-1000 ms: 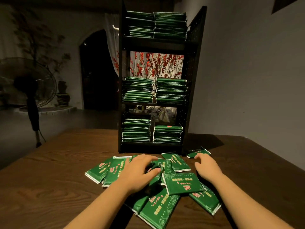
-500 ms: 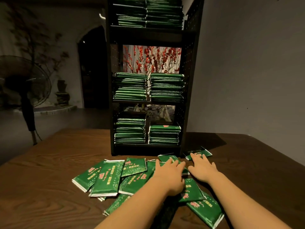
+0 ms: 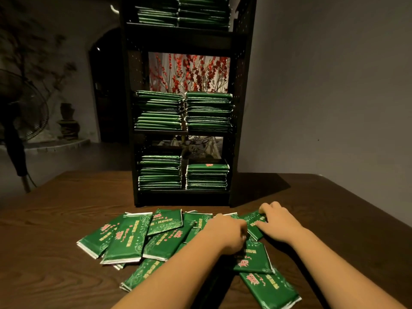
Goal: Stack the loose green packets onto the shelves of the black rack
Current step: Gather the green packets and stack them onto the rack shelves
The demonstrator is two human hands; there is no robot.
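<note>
both hands on one green packet [image 3: 253, 224] at the far right of the loose pile [image 3: 133, 237] on the table [image 3: 44, 241]. right hand [image 3: 276, 224] grip curled on it. left hand [image 3: 225, 234] fingers hidden, grip hard to tell. black rack [image 3: 242, 108] top cut off.

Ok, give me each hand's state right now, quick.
Left hand: fingers curled onto the loose green packets, apparently gripping one; the grip itself is hidden.
Right hand: fingers and thumb pinch a green packet at its edges.
</note>
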